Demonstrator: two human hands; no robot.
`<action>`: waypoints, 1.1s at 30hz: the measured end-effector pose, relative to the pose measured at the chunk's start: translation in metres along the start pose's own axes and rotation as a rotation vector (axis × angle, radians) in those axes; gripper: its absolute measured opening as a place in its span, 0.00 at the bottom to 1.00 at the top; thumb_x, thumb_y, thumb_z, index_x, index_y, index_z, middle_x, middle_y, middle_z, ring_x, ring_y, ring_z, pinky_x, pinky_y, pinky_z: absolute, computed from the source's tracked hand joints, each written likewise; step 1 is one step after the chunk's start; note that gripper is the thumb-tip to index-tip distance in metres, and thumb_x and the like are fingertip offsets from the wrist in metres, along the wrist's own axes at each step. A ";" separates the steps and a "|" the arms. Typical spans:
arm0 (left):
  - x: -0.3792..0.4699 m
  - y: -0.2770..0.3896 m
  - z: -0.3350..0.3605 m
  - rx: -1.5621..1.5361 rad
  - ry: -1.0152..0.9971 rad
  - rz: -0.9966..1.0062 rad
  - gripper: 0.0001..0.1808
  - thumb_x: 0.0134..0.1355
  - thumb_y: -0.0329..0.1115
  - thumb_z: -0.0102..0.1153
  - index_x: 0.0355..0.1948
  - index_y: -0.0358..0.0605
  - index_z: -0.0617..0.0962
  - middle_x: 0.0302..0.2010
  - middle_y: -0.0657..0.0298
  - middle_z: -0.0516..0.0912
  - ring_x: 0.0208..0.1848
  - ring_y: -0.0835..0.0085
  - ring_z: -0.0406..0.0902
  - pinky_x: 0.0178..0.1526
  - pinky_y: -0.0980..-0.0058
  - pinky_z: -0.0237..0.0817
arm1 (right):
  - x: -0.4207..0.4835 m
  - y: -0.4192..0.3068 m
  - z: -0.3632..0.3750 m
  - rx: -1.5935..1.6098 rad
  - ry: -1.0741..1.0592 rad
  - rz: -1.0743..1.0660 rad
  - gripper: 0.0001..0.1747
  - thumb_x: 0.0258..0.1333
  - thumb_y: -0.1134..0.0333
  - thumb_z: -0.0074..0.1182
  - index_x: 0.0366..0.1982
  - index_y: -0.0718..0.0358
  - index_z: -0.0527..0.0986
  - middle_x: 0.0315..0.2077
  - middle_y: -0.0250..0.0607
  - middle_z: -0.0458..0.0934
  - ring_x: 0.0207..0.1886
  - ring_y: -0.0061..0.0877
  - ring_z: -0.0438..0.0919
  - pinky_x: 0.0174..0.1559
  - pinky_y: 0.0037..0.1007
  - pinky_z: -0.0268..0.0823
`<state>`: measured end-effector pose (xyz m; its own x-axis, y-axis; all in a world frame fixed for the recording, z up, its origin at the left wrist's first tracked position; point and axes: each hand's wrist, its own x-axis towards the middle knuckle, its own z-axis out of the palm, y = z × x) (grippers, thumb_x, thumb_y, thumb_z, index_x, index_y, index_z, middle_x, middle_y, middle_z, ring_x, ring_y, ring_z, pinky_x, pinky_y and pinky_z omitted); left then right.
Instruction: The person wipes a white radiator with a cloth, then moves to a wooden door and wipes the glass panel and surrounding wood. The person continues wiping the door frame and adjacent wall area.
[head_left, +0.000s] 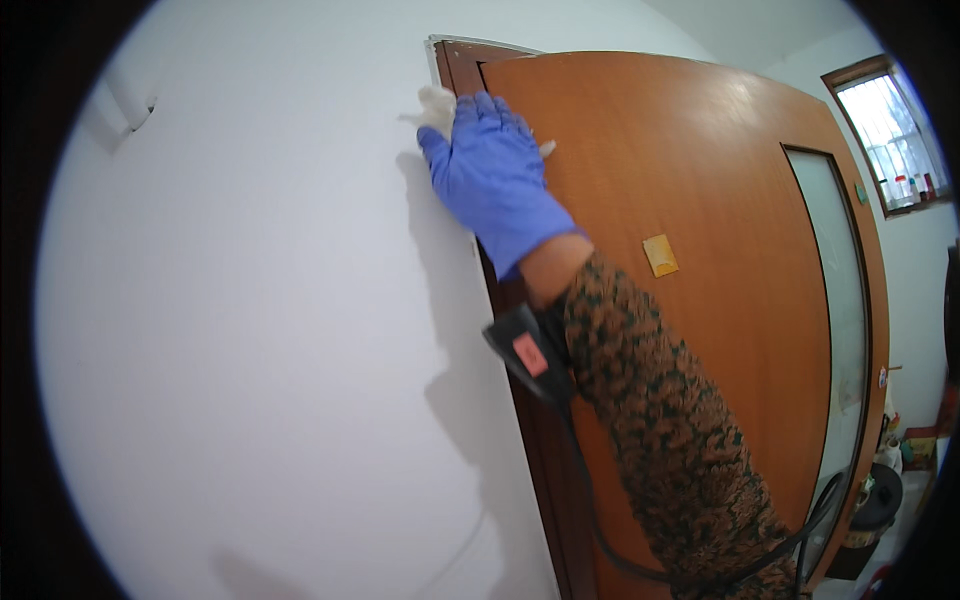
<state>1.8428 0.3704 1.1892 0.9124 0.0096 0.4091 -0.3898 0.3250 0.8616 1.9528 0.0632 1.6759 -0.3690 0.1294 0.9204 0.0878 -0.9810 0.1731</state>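
My right hand (499, 176), in a blue disposable glove, lies flat near the top corner of a brown wooden door frame (459, 64). Under its palm is a crumpled white cloth (436, 105), which sticks out by the thumb and again past the little finger's side. The fingers point up and hide most of the cloth. Close beside the hand is the wooden door (697, 202), standing open. A patterned sleeve (660, 405) covers the forearm, and a black device with a pink label (531, 354) sits at the wrist. My left hand is out of view.
A white wall (262, 300) fills the left side, with a pipe (127, 97) high up. The door carries a yellowish sticker (660, 256) and a narrow glass panel (840, 285). A black cable (592, 510) hangs along the arm. Far right are a barred window (889, 135) and a dark bin (879, 495).
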 end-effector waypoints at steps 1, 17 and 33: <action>0.001 -0.001 -0.003 -0.015 -0.010 -0.009 0.10 0.71 0.30 0.48 0.49 0.37 0.75 0.38 0.46 0.85 0.34 0.58 0.84 0.41 0.62 0.78 | 0.014 0.004 0.006 -0.013 0.011 -0.004 0.40 0.68 0.44 0.35 0.61 0.76 0.65 0.61 0.64 0.66 0.68 0.53 0.62 0.70 0.45 0.50; 0.002 -0.006 -0.009 -0.106 0.049 0.018 0.11 0.70 0.34 0.53 0.48 0.38 0.77 0.36 0.47 0.85 0.32 0.60 0.84 0.38 0.61 0.78 | 0.121 0.041 0.048 0.042 -0.113 -0.099 0.39 0.66 0.41 0.35 0.58 0.70 0.71 0.57 0.62 0.72 0.63 0.51 0.68 0.68 0.42 0.56; 0.003 -0.010 0.009 -0.078 0.142 0.060 0.12 0.71 0.35 0.51 0.49 0.37 0.76 0.36 0.48 0.85 0.31 0.63 0.83 0.38 0.67 0.77 | 0.019 0.031 0.003 0.117 -0.191 -0.081 0.41 0.67 0.42 0.38 0.61 0.74 0.66 0.60 0.63 0.68 0.67 0.51 0.64 0.70 0.41 0.52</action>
<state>1.8484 0.3582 1.1843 0.8985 0.1632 0.4075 -0.4381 0.3926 0.8087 1.9508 0.0356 1.6999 -0.1985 0.2425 0.9496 0.1760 -0.9443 0.2779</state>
